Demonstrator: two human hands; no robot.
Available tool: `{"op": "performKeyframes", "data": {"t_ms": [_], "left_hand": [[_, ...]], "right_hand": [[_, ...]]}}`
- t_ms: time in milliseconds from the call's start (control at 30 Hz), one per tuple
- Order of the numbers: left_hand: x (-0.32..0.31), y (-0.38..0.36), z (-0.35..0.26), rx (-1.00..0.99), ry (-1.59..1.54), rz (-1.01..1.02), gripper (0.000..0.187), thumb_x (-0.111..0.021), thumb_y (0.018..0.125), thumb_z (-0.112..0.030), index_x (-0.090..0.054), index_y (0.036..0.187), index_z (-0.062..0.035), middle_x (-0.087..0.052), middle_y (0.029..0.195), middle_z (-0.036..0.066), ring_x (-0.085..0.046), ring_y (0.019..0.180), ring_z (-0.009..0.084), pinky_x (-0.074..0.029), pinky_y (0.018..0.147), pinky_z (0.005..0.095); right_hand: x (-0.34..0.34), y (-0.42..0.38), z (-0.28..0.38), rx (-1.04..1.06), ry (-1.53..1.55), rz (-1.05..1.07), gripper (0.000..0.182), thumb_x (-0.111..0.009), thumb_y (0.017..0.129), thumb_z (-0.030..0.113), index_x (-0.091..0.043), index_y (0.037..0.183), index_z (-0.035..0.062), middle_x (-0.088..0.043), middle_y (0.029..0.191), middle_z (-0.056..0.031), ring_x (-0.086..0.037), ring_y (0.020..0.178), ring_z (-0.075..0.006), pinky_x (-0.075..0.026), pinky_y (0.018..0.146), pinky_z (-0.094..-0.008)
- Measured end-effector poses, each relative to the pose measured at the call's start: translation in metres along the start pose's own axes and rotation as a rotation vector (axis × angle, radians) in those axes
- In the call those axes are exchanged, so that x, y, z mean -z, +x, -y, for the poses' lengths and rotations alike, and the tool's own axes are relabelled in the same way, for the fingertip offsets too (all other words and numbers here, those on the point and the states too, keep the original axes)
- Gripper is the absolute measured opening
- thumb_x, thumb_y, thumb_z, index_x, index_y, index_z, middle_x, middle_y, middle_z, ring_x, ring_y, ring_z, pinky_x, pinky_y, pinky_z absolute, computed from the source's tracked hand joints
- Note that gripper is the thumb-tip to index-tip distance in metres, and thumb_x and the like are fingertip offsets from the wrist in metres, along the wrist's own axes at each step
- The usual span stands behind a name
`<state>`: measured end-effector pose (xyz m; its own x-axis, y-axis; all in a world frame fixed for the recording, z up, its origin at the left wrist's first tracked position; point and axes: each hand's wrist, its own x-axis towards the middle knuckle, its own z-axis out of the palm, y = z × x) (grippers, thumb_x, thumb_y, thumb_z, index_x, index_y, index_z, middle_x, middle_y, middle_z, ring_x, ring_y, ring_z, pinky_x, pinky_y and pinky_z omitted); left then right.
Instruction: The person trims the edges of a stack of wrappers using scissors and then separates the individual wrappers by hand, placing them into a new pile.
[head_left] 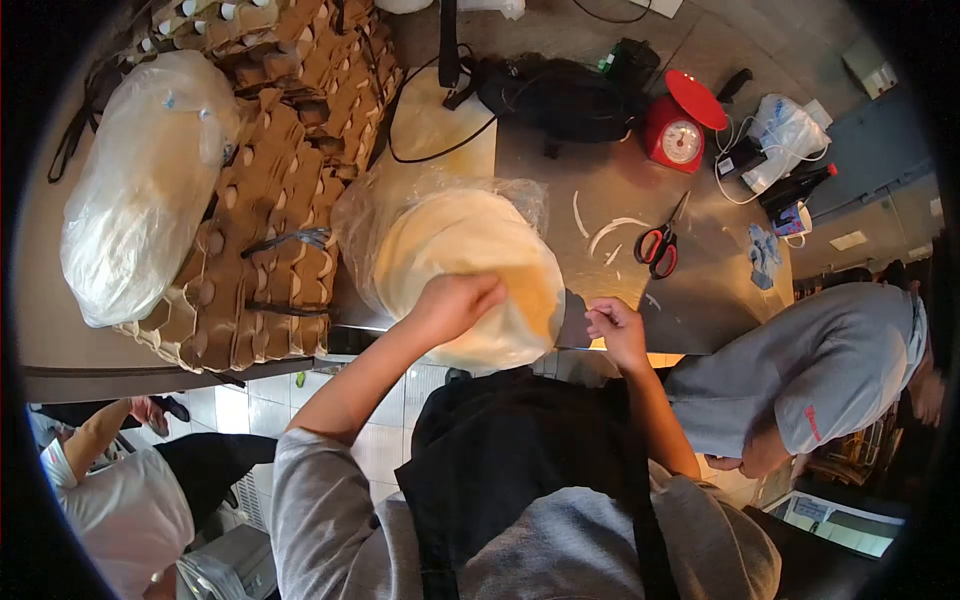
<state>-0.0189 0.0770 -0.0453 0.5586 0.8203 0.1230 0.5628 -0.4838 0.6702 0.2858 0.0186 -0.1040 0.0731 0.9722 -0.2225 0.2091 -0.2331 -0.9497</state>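
A stack of thin, round, pale dough sheets (470,235) lies at the table's front edge, with a crumpled clear plastic bag (352,215) spread around and under it. My left hand (455,308) is over the stack, its fingers closed on the top dough sheet, which looks creased beside them. The fingertips are partly hidden. Just right of the stack, apart from it, my right hand (618,330) is raised near the edge with its fingers curled together. Whatever they may pinch is too small to make out.
Red-handled scissors (657,250) and white strips (615,230) lie to the right. Behind them stand a red kitchen scale (684,130) and a dark bag (560,98). Egg trays (275,205) and a filled plastic bag (145,190) occupy the left. One person stands close at right, another at lower left.
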Motion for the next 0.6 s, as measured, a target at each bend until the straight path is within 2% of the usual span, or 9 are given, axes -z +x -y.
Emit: {"op": "performKeyframes", "data": {"t_ms": [67,167,267,333,467,500,567,600], "left_hand": [[0.014,0.031,-0.029,0.081,-0.325,-0.214,0.015,-0.057,0.09,-0.019,-0.055,0.083,-0.006,-0.063,0.075,0.011,-0.062,0.069,0.0258,-0.048,0.06,0.0365],[0.031,0.045,-0.051,0.071,-0.725,-0.472,0.006,-0.053,0.093,-0.012,-0.052,0.091,-0.0062,-0.062,0.078,0.005,-0.059,0.066,0.0144,-0.046,0.058,0.0288],[0.045,0.014,-0.067,0.267,-1.034,-0.628,0.011,-0.051,0.093,-0.005,-0.046,0.103,-0.0069,-0.06,0.085,0.004,-0.054,0.071,0.0076,-0.045,0.059,0.0238],[0.023,-0.014,-0.05,0.355,-0.964,-0.675,0.028,-0.052,0.089,-0.001,-0.04,0.113,-0.0083,-0.061,0.086,0.008,-0.057,0.073,0.0114,-0.047,0.06,0.0254],[-0.048,-0.073,-0.016,0.623,-1.135,-0.587,0.042,-0.057,0.081,0.006,-0.036,0.115,-0.0049,-0.063,0.096,0.014,-0.062,0.082,0.0182,-0.052,0.067,0.0296],[-0.061,-0.084,-0.006,0.766,-1.15,-0.533,0.045,-0.059,0.079,0.006,-0.035,0.116,-0.0034,-0.064,0.099,0.016,-0.063,0.085,0.0194,-0.052,0.068,0.0303],[-0.079,-0.095,0.017,0.779,-1.136,-0.509,0.049,-0.059,0.077,0.006,-0.036,0.119,-0.0038,-0.062,0.101,0.016,-0.063,0.086,0.0223,-0.053,0.071,0.0323],[-0.085,-0.1,0.026,0.782,-1.13,-0.494,0.051,-0.059,0.076,0.006,-0.036,0.12,-0.004,-0.061,0.103,0.016,-0.063,0.086,0.0237,-0.053,0.072,0.0334]], "right_hand": [[0.009,0.003,0.011,0.023,0.029,-0.067,0.017,-0.055,0.089,0.003,-0.058,0.105,0.0002,-0.064,0.085,-0.0068,-0.061,0.068,-0.0122,-0.051,0.059,-0.0247],[0.015,0.011,0.03,0.086,0.057,-0.183,0.015,-0.056,0.09,0.006,-0.06,0.103,-0.0003,-0.063,0.084,-0.0058,-0.059,0.066,-0.011,-0.049,0.06,-0.0247],[0.014,0.019,0.048,0.098,0.057,-0.224,0.015,-0.056,0.091,0.008,-0.061,0.102,0.0003,-0.063,0.083,-0.005,-0.059,0.066,-0.0105,-0.049,0.061,-0.0242],[0.009,0.025,0.05,0.084,0.07,-0.21,0.015,-0.056,0.091,0.008,-0.061,0.102,0.0006,-0.063,0.083,-0.0044,-0.059,0.066,-0.0106,-0.049,0.06,-0.0243],[-0.018,0.038,0.035,0.107,0.078,-0.051,0.015,-0.057,0.091,0.01,-0.061,0.102,0.0011,-0.063,0.083,-0.0035,-0.059,0.067,-0.0107,-0.05,0.06,-0.0244],[-0.029,0.043,0.026,0.117,0.086,0.003,0.015,-0.057,0.091,0.01,-0.061,0.102,0.0013,-0.063,0.083,-0.0035,-0.06,0.068,-0.0108,-0.05,0.06,-0.0243],[-0.055,0.045,0.034,0.074,0.073,0.098,0.015,-0.058,0.091,0.01,-0.062,0.102,0.0021,-0.063,0.083,-0.0042,-0.06,0.071,-0.011,-0.051,0.063,-0.025],[-0.069,0.05,0.032,0.118,0.043,0.141,0.016,-0.059,0.09,0.012,-0.062,0.102,0.0021,-0.063,0.084,-0.0046,-0.06,0.073,-0.0114,-0.051,0.065,-0.0255]]}}
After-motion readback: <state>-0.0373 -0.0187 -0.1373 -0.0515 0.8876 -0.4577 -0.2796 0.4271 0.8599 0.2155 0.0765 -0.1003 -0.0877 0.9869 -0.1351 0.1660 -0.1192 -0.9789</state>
